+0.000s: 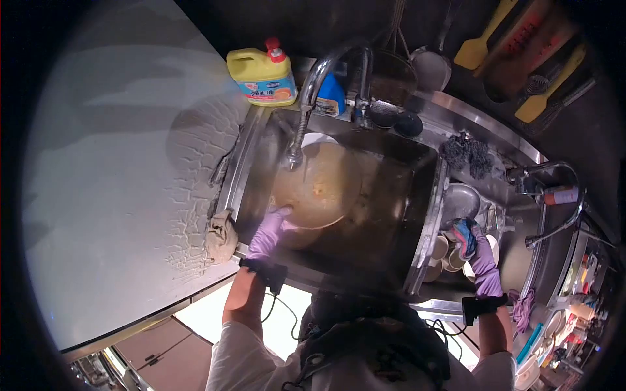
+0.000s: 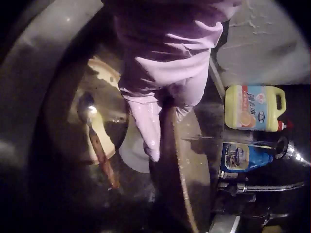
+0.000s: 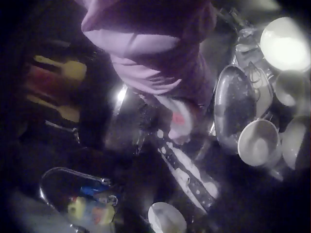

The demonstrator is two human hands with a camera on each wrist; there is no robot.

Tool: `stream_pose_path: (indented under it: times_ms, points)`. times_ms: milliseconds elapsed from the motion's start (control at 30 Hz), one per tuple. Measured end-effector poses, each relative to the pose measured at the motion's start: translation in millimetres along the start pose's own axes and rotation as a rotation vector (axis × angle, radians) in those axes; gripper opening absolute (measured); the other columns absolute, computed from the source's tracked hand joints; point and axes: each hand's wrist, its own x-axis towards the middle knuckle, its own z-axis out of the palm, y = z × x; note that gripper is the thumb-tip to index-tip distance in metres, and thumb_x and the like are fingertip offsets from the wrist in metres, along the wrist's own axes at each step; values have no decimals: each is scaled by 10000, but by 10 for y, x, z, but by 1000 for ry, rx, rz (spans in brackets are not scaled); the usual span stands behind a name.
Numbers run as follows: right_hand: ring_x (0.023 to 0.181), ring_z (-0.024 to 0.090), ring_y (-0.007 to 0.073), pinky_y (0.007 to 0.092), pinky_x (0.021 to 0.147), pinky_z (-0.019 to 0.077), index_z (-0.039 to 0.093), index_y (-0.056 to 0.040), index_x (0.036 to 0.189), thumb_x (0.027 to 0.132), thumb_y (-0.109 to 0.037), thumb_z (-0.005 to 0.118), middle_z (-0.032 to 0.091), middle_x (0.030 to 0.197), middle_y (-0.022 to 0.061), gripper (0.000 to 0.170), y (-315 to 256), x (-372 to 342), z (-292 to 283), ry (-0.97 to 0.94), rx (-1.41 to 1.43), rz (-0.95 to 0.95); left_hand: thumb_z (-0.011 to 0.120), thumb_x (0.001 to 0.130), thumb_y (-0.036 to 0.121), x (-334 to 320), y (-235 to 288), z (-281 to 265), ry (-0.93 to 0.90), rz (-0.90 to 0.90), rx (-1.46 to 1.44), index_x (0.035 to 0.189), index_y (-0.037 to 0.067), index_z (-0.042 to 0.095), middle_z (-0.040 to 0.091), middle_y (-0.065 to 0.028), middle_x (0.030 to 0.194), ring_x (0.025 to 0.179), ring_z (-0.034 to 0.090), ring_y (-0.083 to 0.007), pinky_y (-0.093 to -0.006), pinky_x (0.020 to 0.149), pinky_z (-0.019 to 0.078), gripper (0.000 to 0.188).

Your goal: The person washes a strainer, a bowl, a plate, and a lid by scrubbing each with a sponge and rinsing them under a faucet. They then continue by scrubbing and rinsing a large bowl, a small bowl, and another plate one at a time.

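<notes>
In a pinkish-purple glove, my left hand [image 1: 268, 236] [image 2: 163, 82] pinches the rim of a large round dish [image 1: 323, 186] [image 2: 187, 165] between thumb and fingers. The dish is tilted in the left basin, with small pale bits on its surface. My right hand [image 1: 484, 264] [image 3: 150, 63], in a matching glove, grips a blue, red and dark cloth or sponge [image 1: 465, 238] [image 3: 187, 174] above the right basin. Several pale bowls [image 1: 440, 247] [image 3: 259, 142] and an oval metal dish [image 1: 460, 201] [image 3: 234, 109] lie beside that hand. The glove hides some of its fingertips.
Behind the left basin stand a yellow jug [image 1: 264, 78], a blue bottle [image 1: 330, 96] and a curved faucet [image 1: 313, 85]. Another faucet [image 1: 554, 166] arches over the right side. A wooden-handled utensil [image 2: 100, 153] lies in the left basin. A beige cloth [image 1: 222, 239] rests on the counter edge.
</notes>
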Motion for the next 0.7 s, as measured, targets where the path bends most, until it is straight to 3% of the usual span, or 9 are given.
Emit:
stream_pose_path:
  times_ms: [67,100,200,300,333,433,467,600,700]
  points:
    - [816,636,204,330,639,557,548,-37,1100,891,-242,545,631,989,105,293,-6,28,46,-12,22,-3,612,763,45,33,-112,85,-52,-78,-176,1188,-20,450,574,-138,1102,1052,551,-283,-438,878,498,460]
    - [821,635,203,325,649,555,549,-37,1101,890,-237,547,631,990,105,290,-20,30,70,-20,20,3,567,802,44,98,-260,76,-24,-102,-206,1135,7,477,544,-152,1109,1019,551,-316,-475,853,485,347]
    - [834,632,207,318,676,547,544,-36,1115,891,-232,544,627,1010,107,297,-56,-30,150,-51,16,13,514,826,21,59,-406,290,-55,-239,-471,1084,-71,456,545,-209,1084,1026,550,-321,-399,872,495,279]
    - [834,630,216,324,684,538,530,-35,1139,897,-245,530,622,1042,107,320,-51,-77,166,-61,31,9,495,847,33,79,-570,295,-370,-302,-710,1096,-84,439,546,-232,1094,1013,568,-305,-338,829,524,281]
    - [831,631,216,325,676,540,529,-34,1138,897,-244,530,623,1039,106,319,-57,-111,218,-38,47,10,468,862,35,8,-564,367,-370,-313,-738,1116,-84,427,553,-248,1093,989,588,-295,-296,775,547,284]
    - [827,635,216,320,670,547,536,-16,1117,892,-232,539,630,1007,112,311,-43,-129,233,-26,85,11,460,875,65,-145,-555,528,-285,-272,-812,1146,-117,403,549,-288,1072,832,637,-298,-321,699,579,332]
    - [827,637,217,317,671,550,540,-7,1107,890,-227,544,633,992,114,308,-48,-136,204,-27,95,10,461,874,63,-187,-509,542,-413,-286,-853,1130,-119,417,560,-274,1059,885,629,-304,-319,717,576,317]
    - [844,632,211,303,670,544,535,-10,1119,899,-220,525,630,999,114,305,-57,-159,103,-69,32,4,522,839,59,-164,-137,457,-84,-100,-388,1129,-80,437,581,-209,1054,920,619,-308,-363,757,566,333]
    - [852,629,206,291,685,537,536,-12,1120,902,-224,518,629,1002,109,304,-95,-236,132,-95,7,-37,554,826,40,-235,314,355,-83,87,55,1199,-20,444,593,-123,1077,1007,579,-268,-355,805,532,393]
